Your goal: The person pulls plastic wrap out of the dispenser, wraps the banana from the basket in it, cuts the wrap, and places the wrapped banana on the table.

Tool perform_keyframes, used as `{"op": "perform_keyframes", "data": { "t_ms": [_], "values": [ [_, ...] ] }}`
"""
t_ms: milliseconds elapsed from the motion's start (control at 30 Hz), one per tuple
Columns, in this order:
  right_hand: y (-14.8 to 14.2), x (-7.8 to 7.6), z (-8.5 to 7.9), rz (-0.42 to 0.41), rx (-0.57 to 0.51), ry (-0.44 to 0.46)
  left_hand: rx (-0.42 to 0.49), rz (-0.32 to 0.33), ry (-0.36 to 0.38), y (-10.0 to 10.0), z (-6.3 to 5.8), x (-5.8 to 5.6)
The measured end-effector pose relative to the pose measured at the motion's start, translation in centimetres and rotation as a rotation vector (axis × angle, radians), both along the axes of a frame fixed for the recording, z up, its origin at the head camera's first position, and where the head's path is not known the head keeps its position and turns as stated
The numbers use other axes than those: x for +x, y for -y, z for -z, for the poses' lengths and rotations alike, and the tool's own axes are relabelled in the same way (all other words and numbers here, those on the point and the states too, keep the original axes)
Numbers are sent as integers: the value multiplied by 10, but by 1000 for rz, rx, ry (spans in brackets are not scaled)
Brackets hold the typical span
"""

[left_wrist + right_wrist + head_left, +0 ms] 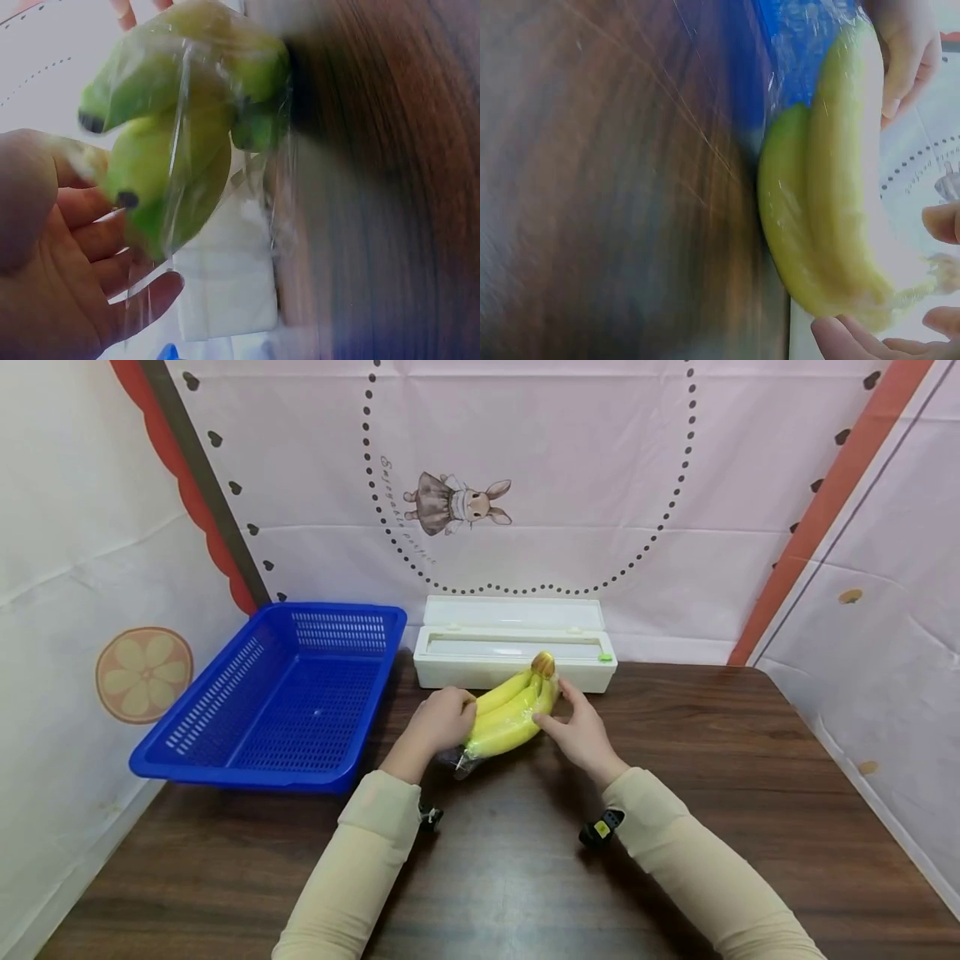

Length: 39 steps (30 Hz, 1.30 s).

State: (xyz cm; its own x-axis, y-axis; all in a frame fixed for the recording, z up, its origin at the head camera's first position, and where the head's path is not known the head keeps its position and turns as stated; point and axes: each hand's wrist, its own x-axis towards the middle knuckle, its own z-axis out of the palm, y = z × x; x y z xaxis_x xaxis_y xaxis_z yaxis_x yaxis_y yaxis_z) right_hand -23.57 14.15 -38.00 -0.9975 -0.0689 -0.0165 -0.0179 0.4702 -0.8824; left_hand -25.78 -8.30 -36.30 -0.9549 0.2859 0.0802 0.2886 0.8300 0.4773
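Observation:
A bunch of yellow bananas [510, 714] wrapped in clear plastic film is held just above the table, its stem end towards the upper right. My left hand [444, 720] grips the tip end, fingers curled at the film. In the left wrist view the banana tips look greenish with dark ends, and loose film [281, 217] hangs beside them. Near the stem, my right hand [581, 731] holds the bunch between thumb and fingers. The right wrist view shows its fingertips [836, 341] at the bananas' lower edge; part of that hand is out of frame.
A blue plastic basket [341, 777] stands on the left of the brown wooden table [750, 793]. Behind the bananas sits a long white box [517, 675], its lid [517, 612] raised, with a small green piece [605, 657] at its right. Printed cloth [600, 460] hangs around the table.

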Motion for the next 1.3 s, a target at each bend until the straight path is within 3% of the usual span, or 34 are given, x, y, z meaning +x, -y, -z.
{"op": "perform_keyframes", "data": {
  "t_ms": [167,400,567,800,967,1133,1233,1300],
  "values": [
    [8,8,4,-27,-30,28,68,7,41,2,1,9],
    [13,17,7,-43,-87,64,128,32,44,1,1,23],
    [11,24,7,-61,-143,89,184,46,96,2,3,32],
    [4,35,5,-107,-81,62,219,87,120,6,4,46],
    [1,42,2,-108,-52,83,164,128,71,6,10,51],
    [-4,48,1,-117,-48,109,-17,112,-11,1,11,60],
    [-6,52,2,-143,-52,130,-89,78,7,-3,12,67],
    [-6,55,2,-157,-77,150,-50,57,49,-4,13,70]
  ]
}}
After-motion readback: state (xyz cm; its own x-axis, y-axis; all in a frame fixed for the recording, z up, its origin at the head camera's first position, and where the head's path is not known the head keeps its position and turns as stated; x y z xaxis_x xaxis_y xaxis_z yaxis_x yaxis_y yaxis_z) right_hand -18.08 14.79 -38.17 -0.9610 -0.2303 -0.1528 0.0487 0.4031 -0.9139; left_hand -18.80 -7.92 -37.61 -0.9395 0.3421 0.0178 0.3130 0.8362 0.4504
